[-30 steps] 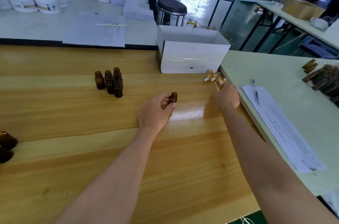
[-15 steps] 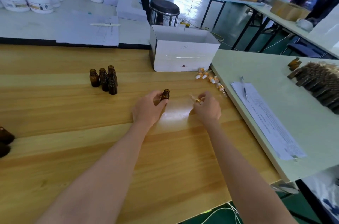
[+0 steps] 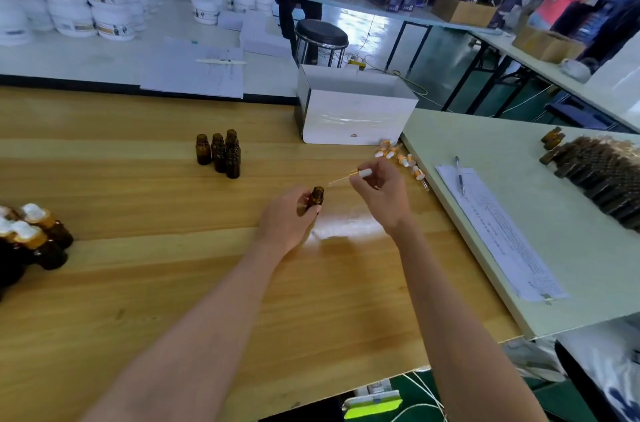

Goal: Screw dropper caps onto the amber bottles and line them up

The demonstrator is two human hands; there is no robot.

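The left hand (image 3: 287, 221) is gripping an uncapped bottle (image 3: 316, 196) upright at mid-bench (image 3: 138, 283), its fingers (image 3: 304, 210) curling round it. The right hand (image 3: 381, 193) is pinching a dropper cap (image 3: 360, 174), with the tube pointing at the bottle's mouth and stopping just short. Spare caps (image 3: 398, 157) are lying beside a box (image 3: 356, 117).

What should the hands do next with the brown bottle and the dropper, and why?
Probably tip the dropper cap so its glass tube points down into the open amber bottle. The right hand pinches the cap with its tube lying sideways beside the bottle's mouth; the left hand holds the bottle upright, uncapped.
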